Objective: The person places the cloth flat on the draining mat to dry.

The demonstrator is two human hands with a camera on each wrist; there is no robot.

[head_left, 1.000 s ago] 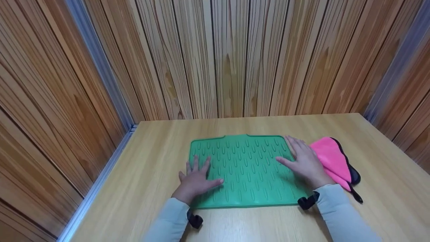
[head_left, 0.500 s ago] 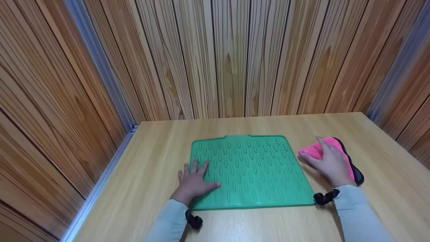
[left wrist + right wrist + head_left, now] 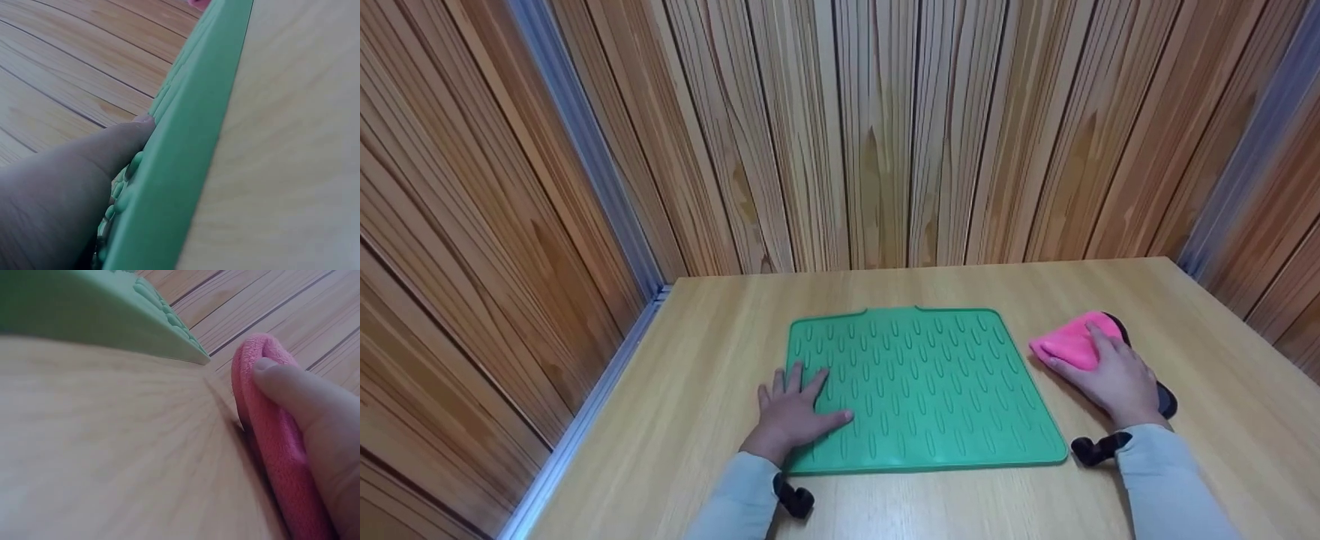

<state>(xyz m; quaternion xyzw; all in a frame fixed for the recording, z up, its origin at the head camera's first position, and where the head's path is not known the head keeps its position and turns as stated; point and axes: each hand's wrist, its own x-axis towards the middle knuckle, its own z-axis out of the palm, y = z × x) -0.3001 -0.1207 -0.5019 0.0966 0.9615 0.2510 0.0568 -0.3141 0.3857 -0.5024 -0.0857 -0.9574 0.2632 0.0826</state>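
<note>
A green rubber mat (image 3: 930,390) with raised oval bumps lies flat on the table. My left hand (image 3: 791,421) rests on its near left corner, fingers spread and straight. In the left wrist view the thumb (image 3: 121,143) touches the bumpy surface just inside the mat's edge. To the right of the mat, my right hand (image 3: 1121,384) grips a folded pink cloth (image 3: 1072,343) with black edging. The right wrist view shows the thumb (image 3: 287,385) pressing into the plush fabric; the other fingers are hidden there.
The light wooden table (image 3: 697,360) extends around the mat on all sides. A wood-panelled wall (image 3: 877,135) stands behind it, and another panelled wall (image 3: 472,225) with a metal strip runs along the left.
My right hand has moved right from the mat's edge to the pink cloth and taken hold of it, bunching it up. The left hand stays on the mat.
</note>
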